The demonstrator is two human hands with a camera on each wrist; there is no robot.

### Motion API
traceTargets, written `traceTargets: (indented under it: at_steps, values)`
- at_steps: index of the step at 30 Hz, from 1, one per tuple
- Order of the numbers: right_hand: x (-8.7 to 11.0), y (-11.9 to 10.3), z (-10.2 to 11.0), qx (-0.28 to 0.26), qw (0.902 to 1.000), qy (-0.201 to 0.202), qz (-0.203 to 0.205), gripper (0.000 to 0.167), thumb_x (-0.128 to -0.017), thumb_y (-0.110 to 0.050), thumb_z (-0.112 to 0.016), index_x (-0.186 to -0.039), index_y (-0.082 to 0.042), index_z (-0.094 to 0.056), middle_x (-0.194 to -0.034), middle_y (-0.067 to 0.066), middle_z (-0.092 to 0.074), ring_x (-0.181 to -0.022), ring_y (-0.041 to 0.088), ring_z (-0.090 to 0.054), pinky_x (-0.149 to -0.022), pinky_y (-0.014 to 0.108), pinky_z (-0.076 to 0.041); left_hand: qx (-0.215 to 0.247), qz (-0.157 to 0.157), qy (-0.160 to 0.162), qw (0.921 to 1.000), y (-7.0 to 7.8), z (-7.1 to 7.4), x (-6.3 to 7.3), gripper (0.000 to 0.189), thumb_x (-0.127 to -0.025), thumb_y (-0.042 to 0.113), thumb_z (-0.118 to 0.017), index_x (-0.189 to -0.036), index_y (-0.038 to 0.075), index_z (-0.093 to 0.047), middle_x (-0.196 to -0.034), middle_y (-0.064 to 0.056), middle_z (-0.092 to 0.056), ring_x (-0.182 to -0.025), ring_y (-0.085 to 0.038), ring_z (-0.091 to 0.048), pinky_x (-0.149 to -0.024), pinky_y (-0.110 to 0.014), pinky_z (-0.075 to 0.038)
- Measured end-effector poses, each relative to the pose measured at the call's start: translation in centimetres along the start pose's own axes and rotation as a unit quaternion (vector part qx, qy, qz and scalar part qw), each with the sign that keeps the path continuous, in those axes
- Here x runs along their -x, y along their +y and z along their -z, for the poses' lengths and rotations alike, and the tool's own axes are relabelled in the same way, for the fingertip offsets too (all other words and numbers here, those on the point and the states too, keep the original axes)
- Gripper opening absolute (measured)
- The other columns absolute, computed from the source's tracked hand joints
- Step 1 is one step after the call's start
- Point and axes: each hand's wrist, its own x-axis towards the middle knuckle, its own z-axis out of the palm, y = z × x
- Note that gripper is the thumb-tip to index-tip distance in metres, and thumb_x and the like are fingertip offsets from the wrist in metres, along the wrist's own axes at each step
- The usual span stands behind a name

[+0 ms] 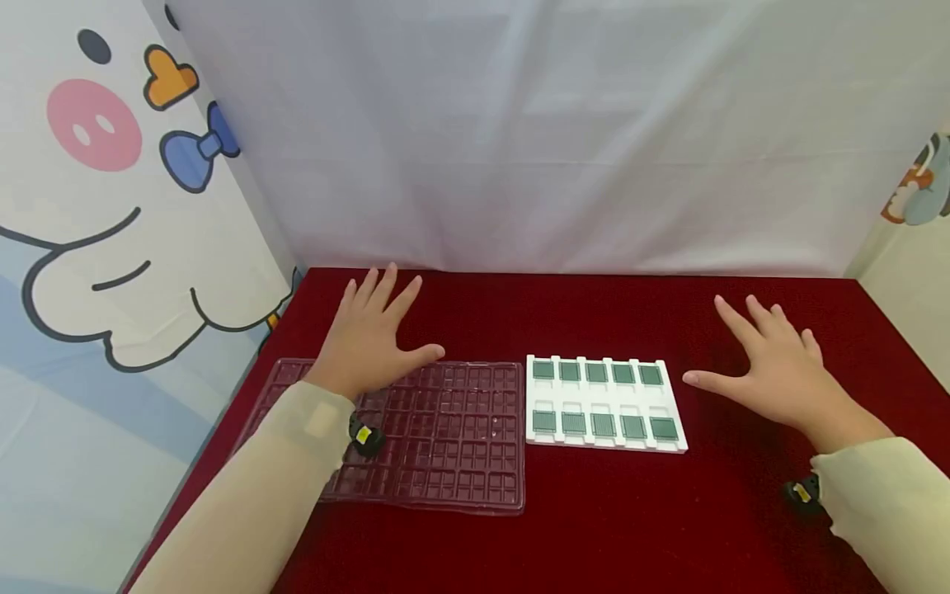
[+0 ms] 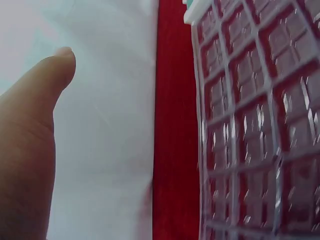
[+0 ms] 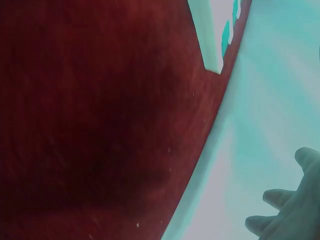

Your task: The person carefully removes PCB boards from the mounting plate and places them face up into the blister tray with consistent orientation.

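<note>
My left hand is held with fingers spread over the far left part of a clear plastic tray with many small compartments. It holds nothing; its thumb shows in the left wrist view. To the right of that tray lies a white tray with two rows of small green square pieces in its slots. My right hand, also spread and holding nothing, is off the white tray's right side. Some of its fingers appear in the right wrist view, along with a corner of the white tray.
Both trays lie on a dark red tabletop. A white cloth hangs behind it. At the left stands a panel with a cartoon bird. A pale panel is at the right. Each wrist carries a small black device.
</note>
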Motion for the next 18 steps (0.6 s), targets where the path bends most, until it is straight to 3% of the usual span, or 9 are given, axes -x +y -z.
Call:
traceTargets:
  at_steps: [9, 18]
  values:
    - [0.7, -1.1, -2.4, -0.02, 0.999, -0.039, 0.011, 0.122, -0.082, -0.069, -0.074, -0.167, -0.012, -0.008, -0.163, 0.035, -0.014, -0.146, 0.062, -0.012, -0.107, 0.081, -0.012, 0.062, -0.03, 0.006, 0.9976, 3.1, -1.6, 0.5, 0.095, -0.092, 0.072, -0.057, -0.166, 0.021, -0.026, -0.171, -0.011, -0.015, -0.157, -0.032, -0.011, -0.126, -0.047, -0.004]
    - [1.2, -1.9, -4.0, -0.04, 0.997, -0.056, 0.034, 0.126, -0.075, -0.069, -0.08, -0.166, -0.009, -0.016, -0.163, 0.033, -0.02, -0.145, 0.057, -0.021, -0.105, 0.081, -0.02, 0.151, -0.035, -0.016, 0.9878, 6.6, -2.9, 1.0, 0.084, -0.096, 0.057, -0.061, -0.165, 0.021, -0.029, -0.171, -0.005, -0.019, -0.156, -0.032, -0.017, -0.123, -0.054, -0.016]
